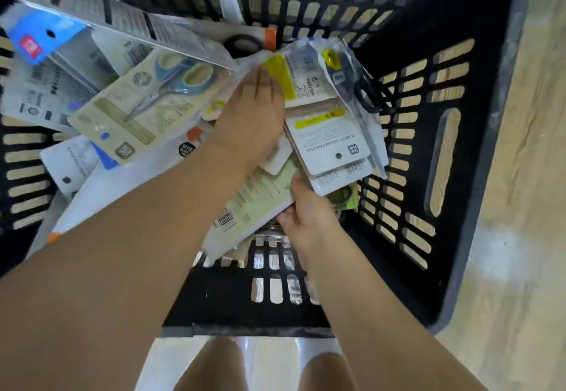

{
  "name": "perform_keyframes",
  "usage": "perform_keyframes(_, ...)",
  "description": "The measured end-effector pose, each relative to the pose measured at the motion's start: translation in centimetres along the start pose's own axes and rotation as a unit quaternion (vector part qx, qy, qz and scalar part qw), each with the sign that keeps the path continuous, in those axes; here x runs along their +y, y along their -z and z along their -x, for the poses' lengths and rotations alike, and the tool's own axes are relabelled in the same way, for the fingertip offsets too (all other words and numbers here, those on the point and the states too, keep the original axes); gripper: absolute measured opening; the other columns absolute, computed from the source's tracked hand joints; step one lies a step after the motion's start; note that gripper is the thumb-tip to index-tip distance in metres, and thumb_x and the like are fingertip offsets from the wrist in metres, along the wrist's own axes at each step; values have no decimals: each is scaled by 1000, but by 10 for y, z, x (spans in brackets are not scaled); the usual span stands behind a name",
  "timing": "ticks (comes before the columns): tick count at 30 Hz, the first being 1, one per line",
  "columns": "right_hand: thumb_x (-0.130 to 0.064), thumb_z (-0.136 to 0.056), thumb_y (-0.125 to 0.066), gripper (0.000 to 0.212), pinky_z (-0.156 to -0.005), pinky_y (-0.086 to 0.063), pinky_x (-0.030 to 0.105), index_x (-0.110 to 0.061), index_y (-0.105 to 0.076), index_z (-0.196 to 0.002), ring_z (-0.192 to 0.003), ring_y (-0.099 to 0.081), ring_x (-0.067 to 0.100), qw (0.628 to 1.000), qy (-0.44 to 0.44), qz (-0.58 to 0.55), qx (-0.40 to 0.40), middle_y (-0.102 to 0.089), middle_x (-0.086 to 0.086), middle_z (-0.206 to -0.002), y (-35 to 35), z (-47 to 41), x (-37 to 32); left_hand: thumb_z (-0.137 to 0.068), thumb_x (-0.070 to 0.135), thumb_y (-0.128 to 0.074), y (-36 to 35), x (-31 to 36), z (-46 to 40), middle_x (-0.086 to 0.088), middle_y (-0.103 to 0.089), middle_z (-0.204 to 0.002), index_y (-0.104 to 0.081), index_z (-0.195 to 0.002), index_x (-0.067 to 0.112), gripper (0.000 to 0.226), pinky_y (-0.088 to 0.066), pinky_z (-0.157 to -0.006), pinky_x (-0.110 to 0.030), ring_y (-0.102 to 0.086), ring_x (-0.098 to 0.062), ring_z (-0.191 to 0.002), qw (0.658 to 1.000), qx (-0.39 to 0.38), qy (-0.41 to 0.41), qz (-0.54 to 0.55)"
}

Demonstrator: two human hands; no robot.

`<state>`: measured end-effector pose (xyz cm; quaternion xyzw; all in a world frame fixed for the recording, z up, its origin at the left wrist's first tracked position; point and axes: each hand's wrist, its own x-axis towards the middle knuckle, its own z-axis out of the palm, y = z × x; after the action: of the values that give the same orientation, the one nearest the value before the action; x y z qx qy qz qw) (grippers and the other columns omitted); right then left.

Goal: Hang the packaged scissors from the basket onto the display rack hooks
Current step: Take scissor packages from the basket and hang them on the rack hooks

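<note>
Card (329, 145) labelled "PRODUCT CHARACTERISTICS" in basket (444, 157)

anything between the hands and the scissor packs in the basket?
No. Both hands are already on the packs: left hand lies flat on the pile, right hand grips the pale green pack inside the black basket. The display rack is out of view.

My one camera sits on my head, looking steeply down, close above the black basket (444, 151), which fills most of the frame. Its far wall lies at twelve o'clock, bare floor (526, 237) at three, my knees at six. No second view overlaps.
</note>
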<state>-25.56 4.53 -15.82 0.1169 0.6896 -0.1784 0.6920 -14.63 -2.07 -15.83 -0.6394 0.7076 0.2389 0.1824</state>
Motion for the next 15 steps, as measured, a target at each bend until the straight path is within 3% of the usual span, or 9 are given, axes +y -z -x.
perform_keyframes(5, -16, -100, -44, 17, -92, -52, 44, -15, -58, -110, -98, -64, 23, 999, 23, 22, 9, -66, 10, -113, 13, 28, -1, -89, 3, -55, 18, -7, 37, -26, -19, -152, -18, -145, -7, 68, -17, -116, -37, -22, -34, -141, 997, -4, -1, 81)
perform_keyframes(7, -17, -101, -43, 22, -90, -53, 42, -13, -57, -117, -99, -64, 23, 998, 23, 43, 29, -65, 10, -114, 20, 45, 2, -83, -5, -56, 26, -10, 58, -28, -41, -139, -36, -136, -6, 57, -36, -100, -42, -43, -37, -126, 991, 35, -16, 131)
perform_keyframes(9, -17, -100, -45, 26, -87, -54, 41, -10, -55, -123, -96, -64, 22, 997, 24, 50, 49, -65, 11, -115, 25, 62, 6, -77, -14, -58, 35, -11, 81, -27, -58, -106, -51, -118, -6, 42, -46, -72, -42, -58, -38, -93, 977, 77, -13, 200)
perform_keyframes(12, -13, -99, -45, 29, -80, -53, 39, -8, -52, -126, -89, -64, 21, 998, 19, 24, 54, -64, 12, -113, 27, 91, 12, -94, 2, -45, 47, -15, 109, -7, -48, -74, -52, -100, 3, 9, -28, -62, -25, -47, -25, -74, 915, 58, 126, 378)
perform_keyframes(15, -13, -99, -45, 25, -83, -53, 42, -10, -53, -122, -88, -65, 20, 998, 27, 30, 45, -67, 8, -100, 24, 119, 14, -100, 9, -36, 59, -22, 130, 2, -34, -65, -42, -85, 9, 15, -22, -55, -28, -34, -17, -65, 831, 53, 239, 500)
